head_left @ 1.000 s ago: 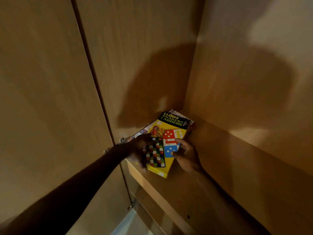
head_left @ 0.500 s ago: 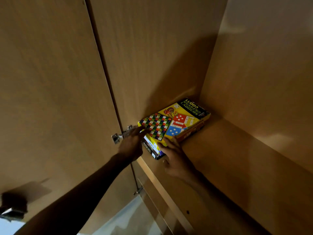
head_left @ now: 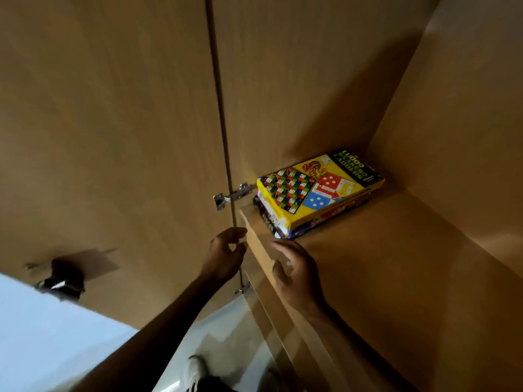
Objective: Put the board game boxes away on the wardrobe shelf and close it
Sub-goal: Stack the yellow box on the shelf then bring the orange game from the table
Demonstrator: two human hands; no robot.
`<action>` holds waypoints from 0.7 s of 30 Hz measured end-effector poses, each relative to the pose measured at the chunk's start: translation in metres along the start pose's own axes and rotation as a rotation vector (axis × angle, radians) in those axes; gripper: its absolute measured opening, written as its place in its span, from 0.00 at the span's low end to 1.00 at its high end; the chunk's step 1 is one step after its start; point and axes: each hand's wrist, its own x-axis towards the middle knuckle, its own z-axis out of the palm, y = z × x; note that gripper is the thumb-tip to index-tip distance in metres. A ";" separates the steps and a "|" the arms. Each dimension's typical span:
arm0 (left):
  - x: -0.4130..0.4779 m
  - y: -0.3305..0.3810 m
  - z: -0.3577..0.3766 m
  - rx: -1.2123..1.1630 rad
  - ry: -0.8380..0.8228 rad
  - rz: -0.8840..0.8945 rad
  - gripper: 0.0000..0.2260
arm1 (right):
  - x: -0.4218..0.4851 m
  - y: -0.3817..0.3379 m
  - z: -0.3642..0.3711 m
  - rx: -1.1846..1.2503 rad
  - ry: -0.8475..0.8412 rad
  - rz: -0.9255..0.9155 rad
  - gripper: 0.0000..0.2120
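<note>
A yellow Ludo and Snakes & Ladders box [head_left: 319, 190] lies flat on top of a darker box [head_left: 268, 217], stacked in the left rear corner of the wooden wardrobe shelf [head_left: 396, 273]. My left hand [head_left: 225, 257] hovers just in front of the shelf's front edge, fingers loosely curled, holding nothing. My right hand [head_left: 295, 271] is over the shelf's front part, fingers apart and empty, a short way from the stack. Neither hand touches the boxes.
The open wardrobe door [head_left: 113, 137] stands to the left, hung on a metal hinge [head_left: 232, 195], with a second hinge [head_left: 242, 288] lower down. A dark handle [head_left: 63, 278] sits on the door's lower left. Pale floor and my shoe [head_left: 195, 369] show below.
Both hands have let go of the stacked boxes and pulled back toward the shelf's front edge. The boxes rest in the corner. The view has tilted back, showing floor.
</note>
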 end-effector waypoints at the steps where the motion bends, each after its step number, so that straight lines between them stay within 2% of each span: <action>1: -0.015 -0.010 -0.004 -0.031 0.011 -0.032 0.14 | -0.006 0.000 0.009 0.038 -0.033 0.022 0.18; 4: -0.067 -0.041 -0.023 -0.124 0.107 -0.177 0.13 | -0.022 -0.008 0.040 0.140 -0.162 0.144 0.16; 7: -0.130 -0.075 -0.053 -0.202 0.216 -0.307 0.13 | -0.046 -0.033 0.079 0.116 -0.307 0.203 0.17; 12: -0.247 -0.133 -0.110 -0.286 0.388 -0.519 0.12 | -0.104 -0.085 0.156 0.151 -0.576 0.149 0.14; 15: -0.333 -0.167 -0.153 -0.393 0.568 -0.665 0.11 | -0.153 -0.131 0.213 0.156 -0.780 0.122 0.11; 21: -0.469 -0.210 -0.224 -0.440 0.854 -0.805 0.10 | -0.247 -0.217 0.310 0.157 -1.057 0.029 0.07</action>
